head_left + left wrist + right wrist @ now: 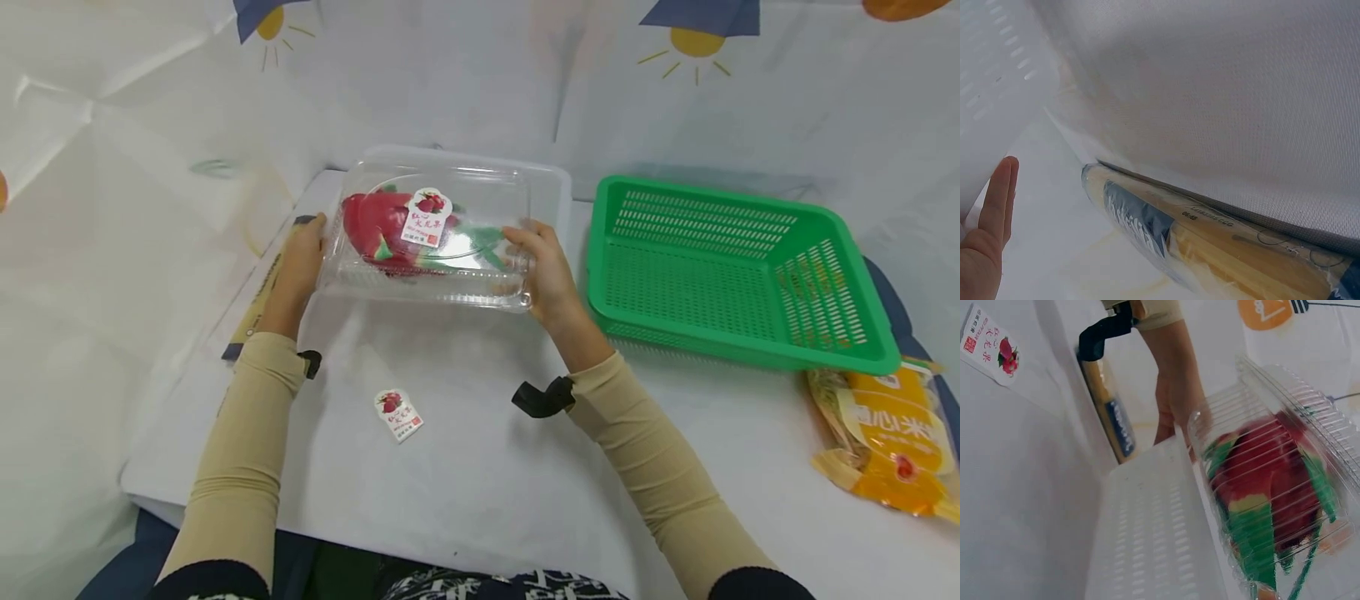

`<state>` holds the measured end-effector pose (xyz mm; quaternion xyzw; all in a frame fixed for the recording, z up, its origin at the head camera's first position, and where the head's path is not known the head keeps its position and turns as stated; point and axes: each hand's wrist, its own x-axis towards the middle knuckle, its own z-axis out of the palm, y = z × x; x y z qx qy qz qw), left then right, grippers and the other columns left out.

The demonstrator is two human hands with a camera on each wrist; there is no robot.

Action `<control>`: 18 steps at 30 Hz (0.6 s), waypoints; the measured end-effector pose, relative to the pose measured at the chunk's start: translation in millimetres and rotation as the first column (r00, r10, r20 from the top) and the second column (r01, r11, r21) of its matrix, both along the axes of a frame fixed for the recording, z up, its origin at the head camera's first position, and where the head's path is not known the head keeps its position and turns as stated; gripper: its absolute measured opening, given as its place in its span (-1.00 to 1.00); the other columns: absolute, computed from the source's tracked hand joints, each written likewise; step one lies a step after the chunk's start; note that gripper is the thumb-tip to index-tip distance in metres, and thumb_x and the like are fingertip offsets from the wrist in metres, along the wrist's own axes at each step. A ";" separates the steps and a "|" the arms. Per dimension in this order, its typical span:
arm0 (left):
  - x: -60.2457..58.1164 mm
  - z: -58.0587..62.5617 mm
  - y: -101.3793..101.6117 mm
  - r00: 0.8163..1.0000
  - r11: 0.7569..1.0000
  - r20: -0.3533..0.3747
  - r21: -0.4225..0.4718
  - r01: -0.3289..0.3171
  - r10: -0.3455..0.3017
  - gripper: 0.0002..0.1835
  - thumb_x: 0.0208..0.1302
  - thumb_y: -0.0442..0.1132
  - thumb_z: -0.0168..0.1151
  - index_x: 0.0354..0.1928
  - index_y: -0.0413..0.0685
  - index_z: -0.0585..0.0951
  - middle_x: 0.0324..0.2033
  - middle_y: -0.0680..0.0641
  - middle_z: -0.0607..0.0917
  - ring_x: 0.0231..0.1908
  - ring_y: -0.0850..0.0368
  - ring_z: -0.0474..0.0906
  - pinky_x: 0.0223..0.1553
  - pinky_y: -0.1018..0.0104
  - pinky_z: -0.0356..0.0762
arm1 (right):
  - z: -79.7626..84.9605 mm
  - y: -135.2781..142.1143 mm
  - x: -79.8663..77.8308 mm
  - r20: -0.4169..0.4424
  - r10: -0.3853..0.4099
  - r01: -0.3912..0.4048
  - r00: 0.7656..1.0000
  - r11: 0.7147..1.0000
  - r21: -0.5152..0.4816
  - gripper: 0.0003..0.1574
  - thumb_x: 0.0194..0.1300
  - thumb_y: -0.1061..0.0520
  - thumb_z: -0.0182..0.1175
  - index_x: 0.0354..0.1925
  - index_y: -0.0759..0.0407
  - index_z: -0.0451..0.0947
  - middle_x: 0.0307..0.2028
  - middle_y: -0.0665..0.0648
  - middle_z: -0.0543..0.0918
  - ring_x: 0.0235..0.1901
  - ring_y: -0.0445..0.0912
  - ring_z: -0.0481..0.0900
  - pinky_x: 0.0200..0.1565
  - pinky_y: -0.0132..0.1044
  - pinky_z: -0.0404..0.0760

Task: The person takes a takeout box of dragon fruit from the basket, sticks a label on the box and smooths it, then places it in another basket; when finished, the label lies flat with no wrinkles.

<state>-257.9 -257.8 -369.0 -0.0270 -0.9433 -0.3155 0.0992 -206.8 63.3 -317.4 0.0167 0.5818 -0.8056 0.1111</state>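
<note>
A clear plastic clamshell box (pixel 472 192) with red and green dragon fruit (pixel 367 221) inside is at the back of the table, a printed label on its lid. A white perforated basket (pixel 1147 531) is close below and around it; whether the box rests in it cannot be told. My right hand (pixel 551 271) holds the box's right end, thumb on top. At the left end is my left hand (pixel 300 258), its fingers (pixel 1000 200) along the basket's outside and its thumb side hidden; it appears to grip the basket edge.
On the table before me lies a loose dragon fruit label (pixel 399 415). A long pack of pasta (pixel 1210 244) lies by the left wall cloth. To the right stands a green basket (pixel 690 283), with a yellow food bag (pixel 896 433) in front of it.
</note>
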 end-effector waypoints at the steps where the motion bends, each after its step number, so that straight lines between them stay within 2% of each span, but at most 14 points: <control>1: 1.3 0.2 0.0 1.000 1.000 -0.006 -0.009 -0.001 0.000 -0.53 0.38 -0.47 -0.22 0.29 -0.58 0.18 0.18 -0.54 0.30 0.24 -0.37 0.18 0.29 -0.03 0.09 | -0.2 -0.3 0.1 -0.002 -0.001 0.001 1.000 1.000 -0.002 -0.25 0.29 0.06 0.02 0.35 0.14 -0.02 0.24 0.32 0.14 0.15 0.19 0.28 -0.27 -0.10 0.63; 10: 11.1 -0.1 1.8 1.000 1.000 -0.012 0.011 0.001 -0.001 -0.50 0.37 -0.48 -0.25 0.31 -0.57 0.13 0.24 -0.52 0.23 0.29 -0.35 0.11 0.33 0.03 0.01 | 0.0 -1.9 -2.7 0.001 -0.004 0.004 1.000 1.000 0.001 -0.27 0.29 0.07 0.02 0.34 0.12 -0.02 0.26 0.31 0.13 0.18 0.20 0.25 -0.24 -0.09 0.60; 18: 12.7 -1.0 2.9 0.998 1.000 -0.068 -0.010 0.010 -0.010 -0.53 0.35 -0.50 -0.23 0.26 -0.63 0.19 0.19 -0.54 0.28 0.25 -0.39 0.16 0.29 -0.02 0.08 | 3.0 -1.9 -7.8 0.030 -0.026 0.026 0.999 1.000 -0.006 -0.27 0.29 0.04 0.05 0.34 0.08 0.02 0.24 0.29 0.16 0.17 0.19 0.26 -0.11 -0.01 0.53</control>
